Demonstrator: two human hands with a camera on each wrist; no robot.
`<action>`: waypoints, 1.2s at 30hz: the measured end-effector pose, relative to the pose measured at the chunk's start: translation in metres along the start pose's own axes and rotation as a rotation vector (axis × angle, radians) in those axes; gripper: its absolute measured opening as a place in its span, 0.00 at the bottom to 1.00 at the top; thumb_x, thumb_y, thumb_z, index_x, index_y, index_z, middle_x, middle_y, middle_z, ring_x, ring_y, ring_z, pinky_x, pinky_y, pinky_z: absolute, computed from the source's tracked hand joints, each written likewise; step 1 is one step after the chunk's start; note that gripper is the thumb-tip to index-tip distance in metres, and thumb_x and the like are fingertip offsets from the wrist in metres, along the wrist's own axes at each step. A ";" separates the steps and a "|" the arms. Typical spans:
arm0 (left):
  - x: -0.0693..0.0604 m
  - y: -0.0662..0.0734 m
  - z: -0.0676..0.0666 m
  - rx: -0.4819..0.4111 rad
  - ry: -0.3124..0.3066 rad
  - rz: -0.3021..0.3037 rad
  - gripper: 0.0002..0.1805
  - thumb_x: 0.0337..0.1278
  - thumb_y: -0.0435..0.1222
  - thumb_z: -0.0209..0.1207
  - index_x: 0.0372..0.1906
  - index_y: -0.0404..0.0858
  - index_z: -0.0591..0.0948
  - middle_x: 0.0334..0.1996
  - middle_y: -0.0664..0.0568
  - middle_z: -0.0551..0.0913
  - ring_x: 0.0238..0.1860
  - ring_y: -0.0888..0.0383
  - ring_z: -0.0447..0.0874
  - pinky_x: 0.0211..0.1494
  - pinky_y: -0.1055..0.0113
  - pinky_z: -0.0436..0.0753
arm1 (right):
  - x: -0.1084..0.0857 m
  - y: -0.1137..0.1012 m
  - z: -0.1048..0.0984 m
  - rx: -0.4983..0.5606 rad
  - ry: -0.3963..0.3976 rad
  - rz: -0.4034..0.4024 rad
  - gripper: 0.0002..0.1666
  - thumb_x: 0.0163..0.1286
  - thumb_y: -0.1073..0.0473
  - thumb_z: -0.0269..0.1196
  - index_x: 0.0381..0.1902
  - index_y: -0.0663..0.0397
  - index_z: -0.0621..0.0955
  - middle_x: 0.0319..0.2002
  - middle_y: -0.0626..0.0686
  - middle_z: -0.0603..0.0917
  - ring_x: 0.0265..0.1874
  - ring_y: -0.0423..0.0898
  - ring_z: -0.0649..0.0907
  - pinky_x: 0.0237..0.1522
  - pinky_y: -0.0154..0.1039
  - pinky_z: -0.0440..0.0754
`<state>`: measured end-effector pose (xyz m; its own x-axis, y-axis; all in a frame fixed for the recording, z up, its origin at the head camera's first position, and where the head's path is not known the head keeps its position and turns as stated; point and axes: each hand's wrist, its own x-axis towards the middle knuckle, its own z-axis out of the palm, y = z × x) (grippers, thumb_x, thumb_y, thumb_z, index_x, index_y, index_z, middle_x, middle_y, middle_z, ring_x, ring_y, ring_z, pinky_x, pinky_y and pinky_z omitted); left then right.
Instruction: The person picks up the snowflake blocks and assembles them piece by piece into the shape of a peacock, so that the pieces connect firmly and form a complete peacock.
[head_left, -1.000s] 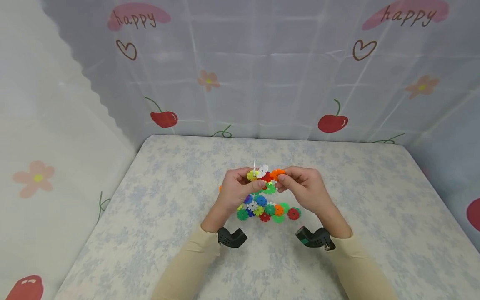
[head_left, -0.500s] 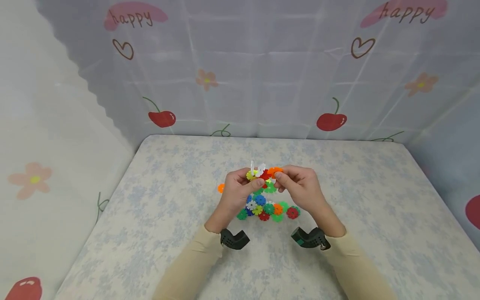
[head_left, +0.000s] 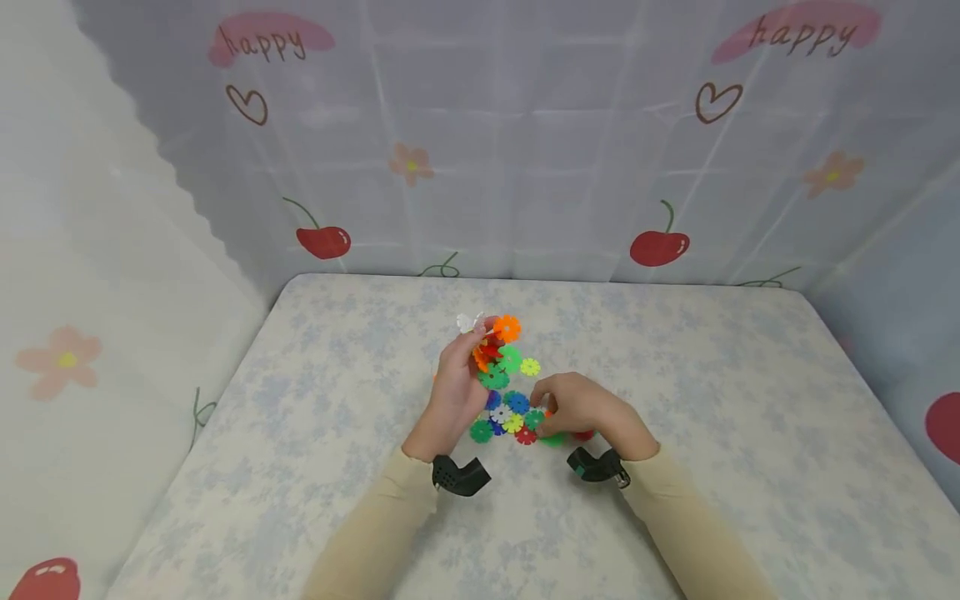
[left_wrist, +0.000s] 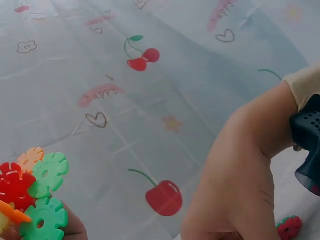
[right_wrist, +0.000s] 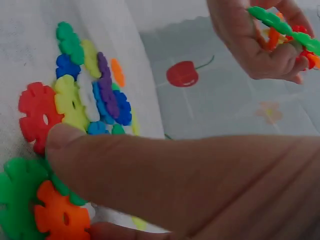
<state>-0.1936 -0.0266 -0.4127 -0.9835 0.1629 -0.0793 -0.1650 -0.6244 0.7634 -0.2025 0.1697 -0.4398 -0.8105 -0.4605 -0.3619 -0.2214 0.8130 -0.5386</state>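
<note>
In the head view my left hand (head_left: pixel 452 392) grips a joined cluster of snowflake discs, with an orange disc (head_left: pixel 507 328) at its top and a white disc (head_left: pixel 468 322) beside it. Green discs (left_wrist: pixel 45 220) and a red disc (left_wrist: pixel 15 187) of that cluster show in the left wrist view. My right hand (head_left: pixel 581 408) is down at the loose discs, thumb and finger apart. Close to its thumb lie a red disc (right_wrist: pixel 37 115), an orange disc (right_wrist: pixel 65 215) and a green disc (right_wrist: pixel 17 200). Its other fingertips are mostly hidden.
Several loose discs, among them a blue disc (head_left: pixel 518 403) and a dark green disc (head_left: pixel 482 431), lie in a pile on the patterned tabletop (head_left: pixel 300 433). A small yellow disc (head_left: pixel 530 367) shows beyond the pile. A printed curtain (head_left: pixel 517 167) hangs behind the table.
My right hand has let go of the cluster's orange disc and come down to the loose pile. My left hand has turned the cluster and shifted it slightly left.
</note>
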 end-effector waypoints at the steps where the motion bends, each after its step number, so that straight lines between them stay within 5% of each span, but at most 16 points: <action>1: 0.000 -0.001 0.000 0.003 -0.003 0.009 0.14 0.80 0.39 0.45 0.42 0.46 0.82 0.53 0.56 0.76 0.53 0.60 0.75 0.60 0.73 0.79 | 0.002 0.000 0.004 -0.018 -0.007 0.014 0.18 0.61 0.57 0.75 0.48 0.52 0.85 0.37 0.51 0.84 0.32 0.44 0.79 0.34 0.38 0.80; 6: -0.001 -0.002 0.000 0.027 0.000 0.034 0.14 0.80 0.42 0.46 0.44 0.46 0.82 0.52 0.57 0.76 0.56 0.59 0.72 0.64 0.70 0.75 | 0.004 -0.004 0.011 -0.059 0.030 0.023 0.15 0.59 0.60 0.76 0.42 0.53 0.83 0.31 0.49 0.80 0.29 0.45 0.76 0.33 0.37 0.77; 10: -0.001 -0.002 0.001 0.035 0.012 0.016 0.14 0.79 0.43 0.43 0.45 0.46 0.79 0.51 0.56 0.74 0.49 0.60 0.72 0.59 0.70 0.74 | 0.005 0.000 0.009 -0.049 0.044 -0.017 0.10 0.62 0.61 0.73 0.33 0.54 0.80 0.24 0.47 0.72 0.24 0.44 0.71 0.29 0.36 0.71; 15: -0.004 0.001 0.000 0.203 0.015 0.055 0.11 0.79 0.41 0.47 0.51 0.41 0.77 0.49 0.57 0.75 0.45 0.61 0.74 0.52 0.73 0.78 | 0.003 0.007 0.002 0.061 0.051 -0.116 0.16 0.73 0.61 0.63 0.23 0.56 0.76 0.18 0.45 0.64 0.18 0.42 0.65 0.27 0.35 0.65; 18: -0.006 0.003 -0.004 0.418 -0.049 0.133 0.11 0.74 0.37 0.56 0.49 0.33 0.80 0.39 0.59 0.80 0.38 0.63 0.77 0.43 0.75 0.81 | -0.003 0.009 -0.010 0.147 0.138 -0.179 0.17 0.78 0.60 0.57 0.26 0.60 0.79 0.19 0.48 0.70 0.18 0.41 0.69 0.28 0.35 0.70; 21: -0.006 0.005 -0.008 0.634 -0.149 0.258 0.12 0.66 0.36 0.65 0.42 0.28 0.81 0.28 0.60 0.80 0.26 0.64 0.74 0.32 0.75 0.78 | -0.017 0.008 -0.026 0.255 0.325 -0.231 0.14 0.78 0.62 0.57 0.34 0.63 0.83 0.25 0.54 0.80 0.23 0.41 0.77 0.32 0.35 0.79; 25: -0.005 0.008 -0.012 0.763 -0.240 0.360 0.17 0.61 0.41 0.70 0.42 0.28 0.85 0.26 0.57 0.81 0.19 0.64 0.68 0.25 0.75 0.72 | -0.037 0.000 -0.038 0.386 0.545 -0.345 0.07 0.74 0.69 0.60 0.41 0.67 0.85 0.31 0.61 0.86 0.27 0.39 0.84 0.37 0.31 0.86; 31: -0.007 0.010 -0.013 0.868 -0.346 0.420 0.24 0.62 0.50 0.68 0.45 0.30 0.86 0.35 0.41 0.83 0.25 0.63 0.68 0.28 0.73 0.71 | -0.051 -0.016 -0.037 0.378 0.589 -0.482 0.07 0.73 0.72 0.60 0.41 0.67 0.85 0.30 0.58 0.85 0.30 0.36 0.85 0.42 0.26 0.85; 36: -0.008 0.012 -0.012 0.935 -0.390 0.458 0.23 0.61 0.51 0.68 0.43 0.32 0.88 0.35 0.42 0.83 0.26 0.62 0.67 0.28 0.72 0.69 | -0.053 -0.024 -0.033 0.298 0.621 -0.489 0.08 0.72 0.72 0.61 0.41 0.64 0.86 0.30 0.54 0.87 0.31 0.37 0.84 0.41 0.28 0.85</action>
<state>-0.1884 -0.0451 -0.4107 -0.8189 0.3963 0.4151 0.4905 0.1079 0.8647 -0.1725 0.1863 -0.3824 -0.8307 -0.3857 0.4015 -0.5434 0.4047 -0.7355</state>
